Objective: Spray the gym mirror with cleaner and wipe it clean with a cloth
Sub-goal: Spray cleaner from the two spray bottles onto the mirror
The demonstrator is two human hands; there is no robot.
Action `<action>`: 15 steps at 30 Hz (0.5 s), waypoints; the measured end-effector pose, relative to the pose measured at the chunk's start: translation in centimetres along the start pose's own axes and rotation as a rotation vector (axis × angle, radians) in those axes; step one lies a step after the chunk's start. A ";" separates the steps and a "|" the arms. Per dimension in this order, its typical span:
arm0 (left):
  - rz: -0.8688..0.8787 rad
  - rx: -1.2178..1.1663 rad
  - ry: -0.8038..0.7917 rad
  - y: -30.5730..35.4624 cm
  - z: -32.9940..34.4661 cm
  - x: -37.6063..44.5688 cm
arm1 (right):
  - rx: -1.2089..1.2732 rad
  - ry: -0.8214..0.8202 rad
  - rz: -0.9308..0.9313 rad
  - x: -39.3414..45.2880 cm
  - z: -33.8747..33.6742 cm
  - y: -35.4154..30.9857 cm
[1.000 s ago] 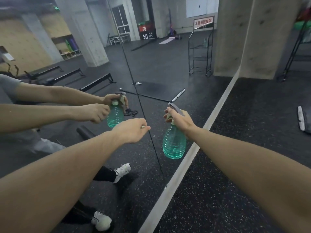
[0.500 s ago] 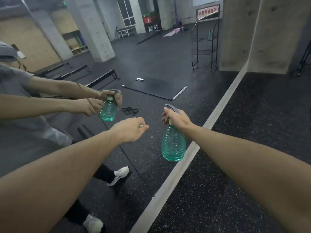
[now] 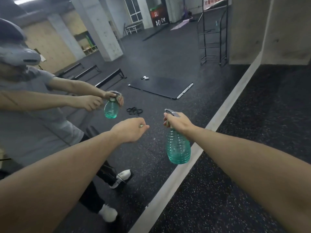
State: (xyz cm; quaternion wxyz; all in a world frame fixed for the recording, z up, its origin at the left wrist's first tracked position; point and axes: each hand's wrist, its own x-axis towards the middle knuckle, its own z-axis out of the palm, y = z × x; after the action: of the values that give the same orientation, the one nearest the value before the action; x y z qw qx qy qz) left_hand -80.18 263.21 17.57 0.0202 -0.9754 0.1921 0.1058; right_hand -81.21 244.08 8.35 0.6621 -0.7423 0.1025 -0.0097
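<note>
The gym mirror (image 3: 168, 52) fills the left and middle of the head view and reflects me and the gym floor. My right hand (image 3: 178, 122) grips the grey trigger head of a ribbed green spray bottle (image 3: 178, 147), held upright close to the glass, nozzle toward the mirror. My left hand (image 3: 130, 130) hovers to the left of the bottle with curled fingers, and a small pale bit shows between thumb and forefinger. What that bit is cannot be told. No cloth is in view.
A white strip (image 3: 223, 113) runs along the mirror's foot on the speckled black rubber floor (image 3: 235, 182). A concrete pillar (image 3: 286, 31) stands at the far right. The reflection shows a black mat, benches, a wire rack and pillars.
The view has swung left, so the mirror's vertical seam has left the picture. Both hands keep about the same pose, with the bottle still in my right hand.
</note>
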 end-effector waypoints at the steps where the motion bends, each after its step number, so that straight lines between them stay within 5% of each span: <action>1: 0.002 0.000 -0.002 0.5 -0.1 0.6 | -0.024 0.017 -0.006 0.4 -0.5 0.1; 15: 0.085 0.015 -0.015 4.6 -0.6 10.0 | -0.025 0.095 -0.018 7.9 -7.0 1.0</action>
State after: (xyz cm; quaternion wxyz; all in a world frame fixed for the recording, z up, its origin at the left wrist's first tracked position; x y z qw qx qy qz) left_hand -72.74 255.17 16.06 0.0245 -0.9654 0.2341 0.1125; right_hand -74.67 235.80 7.31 0.6469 -0.7503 0.1273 -0.0496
